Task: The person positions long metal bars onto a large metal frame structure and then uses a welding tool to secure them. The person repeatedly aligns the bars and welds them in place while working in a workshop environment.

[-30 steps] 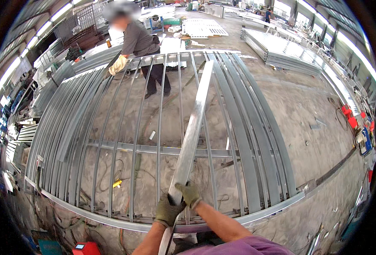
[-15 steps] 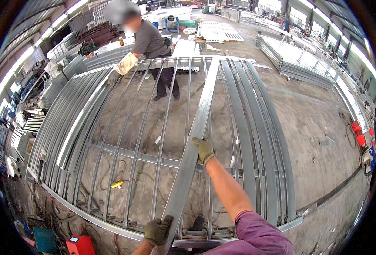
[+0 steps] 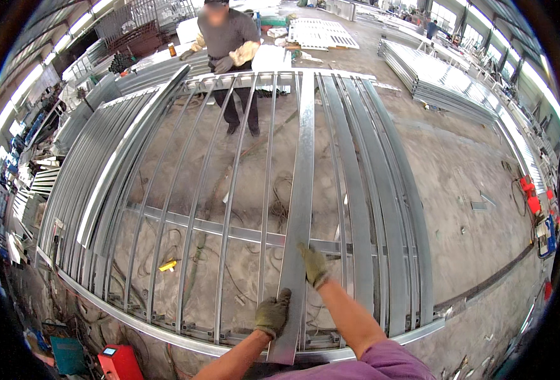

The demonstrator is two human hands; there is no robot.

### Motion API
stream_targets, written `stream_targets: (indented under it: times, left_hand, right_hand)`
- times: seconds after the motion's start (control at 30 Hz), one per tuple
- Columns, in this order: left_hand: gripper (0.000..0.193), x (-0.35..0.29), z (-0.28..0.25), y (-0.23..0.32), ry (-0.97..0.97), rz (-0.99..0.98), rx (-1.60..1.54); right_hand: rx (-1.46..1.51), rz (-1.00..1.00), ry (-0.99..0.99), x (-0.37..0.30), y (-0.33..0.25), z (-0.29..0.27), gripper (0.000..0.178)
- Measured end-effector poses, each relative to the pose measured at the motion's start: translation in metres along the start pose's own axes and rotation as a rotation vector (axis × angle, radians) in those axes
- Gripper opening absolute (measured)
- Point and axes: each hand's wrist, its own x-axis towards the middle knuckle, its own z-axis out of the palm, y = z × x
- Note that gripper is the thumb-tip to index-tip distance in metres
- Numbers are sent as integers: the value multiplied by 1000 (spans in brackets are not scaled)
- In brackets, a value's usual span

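A long flat grey metal slat (image 3: 297, 209) runs lengthwise over the open metal frame, its near end reaching past the frame's front rail (image 3: 223, 348). My gloved left hand (image 3: 272, 315) grips its left edge close to that end. Slightly farther up, my gloved right hand (image 3: 313, 266) holds the right edge, fingers pointing forward along it. The undersides of both grips are hidden. Narrow crossbars (image 3: 229, 190) lie left of the slat, and several wide slats (image 3: 356, 209) are grouped to its right.
Another person (image 3: 229, 44) in gloves stands beyond the frame's far side. Many slats (image 3: 96, 171) lie close together at left. A yellow tool (image 3: 168, 266) is on the floor beneath the frame. A red box (image 3: 120, 363) stands at lower left; stacked panels (image 3: 432, 85) lie at far right.
The slat's near end has swung right, leaving it straighter. My left hand moved right and forward with it; my right hand came nearer. The other person let go of a left slat and straightened up.
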Motion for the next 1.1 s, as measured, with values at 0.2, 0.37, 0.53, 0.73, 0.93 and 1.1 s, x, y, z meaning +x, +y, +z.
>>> stream_targets:
  times: [0.2, 0.37, 0.53, 0.73, 0.93, 1.1]
  left_hand:
    - [79, 5, 64, -1, -108, 54, -134]
    - [71, -11, 84, 9, -78, 116, -313]
    - [62, 16, 113, -14, -124, 116, -518]
    - [34, 1, 74, -24, -174, 428, -263]
    - [15, 10, 1, -166, 17, 475, -540]
    - [16, -46, -86, -300, 125, 242, -669]
  right_hand:
    - [50, 60, -77, -146, 134, -55, 57]
    - [-498, 88, 160, -225, 119, -56, 51]
    - [-494, -75, 229, -230, 85, -56, 51]
    - [-1175, -402, 105, -192, 181, -116, 25]
    - [-592, -22, 376, -173, 191, -129, 45]
    - [-907, -55, 442, -185, 143, -117, 42]
